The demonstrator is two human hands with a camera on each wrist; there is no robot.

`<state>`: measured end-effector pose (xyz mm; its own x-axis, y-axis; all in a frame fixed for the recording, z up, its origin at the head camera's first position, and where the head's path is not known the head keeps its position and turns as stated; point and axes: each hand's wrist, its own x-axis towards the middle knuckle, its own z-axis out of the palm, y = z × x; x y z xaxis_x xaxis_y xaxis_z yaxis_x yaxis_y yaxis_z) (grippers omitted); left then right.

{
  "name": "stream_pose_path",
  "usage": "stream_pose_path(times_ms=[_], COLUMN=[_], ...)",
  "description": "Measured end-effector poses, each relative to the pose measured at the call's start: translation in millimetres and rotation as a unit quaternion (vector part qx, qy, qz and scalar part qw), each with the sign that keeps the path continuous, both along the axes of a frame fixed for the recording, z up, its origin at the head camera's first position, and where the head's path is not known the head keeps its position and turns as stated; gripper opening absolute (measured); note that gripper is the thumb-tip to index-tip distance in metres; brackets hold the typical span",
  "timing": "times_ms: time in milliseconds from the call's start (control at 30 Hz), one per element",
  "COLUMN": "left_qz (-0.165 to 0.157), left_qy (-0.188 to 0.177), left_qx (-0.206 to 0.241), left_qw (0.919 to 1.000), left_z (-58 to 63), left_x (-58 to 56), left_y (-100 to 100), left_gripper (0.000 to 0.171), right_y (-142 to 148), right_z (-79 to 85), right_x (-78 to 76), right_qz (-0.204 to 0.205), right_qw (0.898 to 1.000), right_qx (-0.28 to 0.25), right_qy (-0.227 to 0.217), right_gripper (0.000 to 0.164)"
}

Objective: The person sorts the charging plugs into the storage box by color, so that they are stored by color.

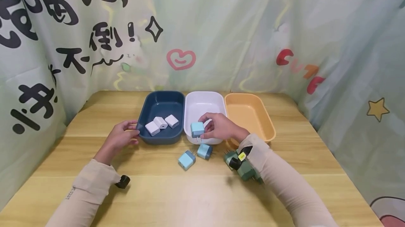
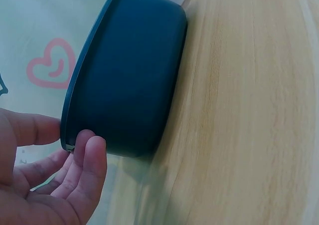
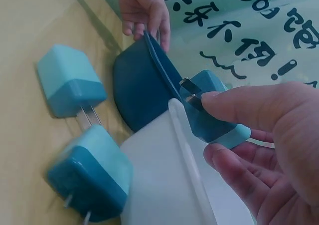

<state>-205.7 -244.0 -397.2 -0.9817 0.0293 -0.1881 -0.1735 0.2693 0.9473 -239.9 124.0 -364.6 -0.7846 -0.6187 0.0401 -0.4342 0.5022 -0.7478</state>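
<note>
My right hand (image 1: pixel 218 127) pinches a light-blue charger plug (image 1: pixel 197 129) over the front of the white bin (image 1: pixel 205 97). In the right wrist view that charger plug (image 3: pixel 212 110) shows its metal prongs beside the thumb. My left hand (image 1: pixel 119 138) grips the front left corner of the dark blue bin (image 1: pixel 165 95) at its rim, with fingertips against the outer wall in the left wrist view. Inside that bin lie three white charger plugs (image 1: pixel 152 128). Two more light-blue charger plugs (image 1: pixel 186 160) rest on the table in front of the white bin, prongs showing.
A yellow bin (image 1: pixel 246 105) stands right of the white one, all three bins side by side. Several green charger plugs (image 1: pixel 246 170) lie on the wooden table (image 1: pixel 177 199) under the right forearm. A printed curtain (image 1: pixel 221 37) hangs behind and at both sides.
</note>
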Motion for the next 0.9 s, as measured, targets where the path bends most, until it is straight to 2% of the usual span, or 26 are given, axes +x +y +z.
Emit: stream_pose_path(times_ms=[900], left_qz=[0.003], left_qy=[-0.013], left_qx=[-0.005], left_qw=[0.9999], left_z=[1.1], left_x=[-1.0], left_y=[-0.2], left_gripper=[0.053], right_y=[-2.0], right_z=[-1.6], right_x=[-49.9], right_qz=[-0.054], right_qw=[0.997], right_qx=[0.051], right_qy=[-0.015], right_gripper=[0.047])
